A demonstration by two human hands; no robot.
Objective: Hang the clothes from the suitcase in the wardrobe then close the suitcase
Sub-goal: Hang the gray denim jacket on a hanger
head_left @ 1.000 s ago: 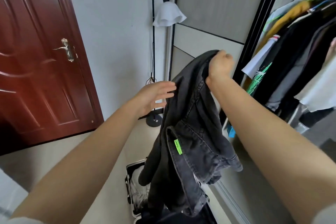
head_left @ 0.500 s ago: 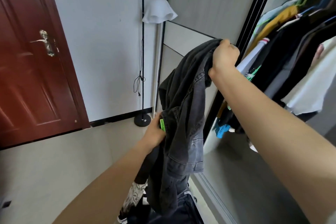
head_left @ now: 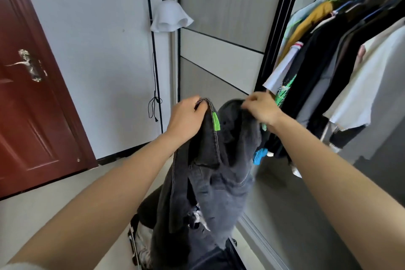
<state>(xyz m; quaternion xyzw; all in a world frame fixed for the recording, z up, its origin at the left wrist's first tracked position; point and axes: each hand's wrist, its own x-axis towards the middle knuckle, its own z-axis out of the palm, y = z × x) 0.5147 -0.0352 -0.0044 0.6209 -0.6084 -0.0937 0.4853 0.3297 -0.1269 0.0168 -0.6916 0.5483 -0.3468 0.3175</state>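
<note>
dark grey denim jacket, stitched seams, hangs limp, pinched by both hands: left hand, right hand.

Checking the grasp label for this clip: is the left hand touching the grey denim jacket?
Touching. The head view shows the left hand pinching the stitched edge of the grey denim jacket, just above its green tag.

Pale floor — open suitcase on it

Red door, white wall, floor lamp
</note>
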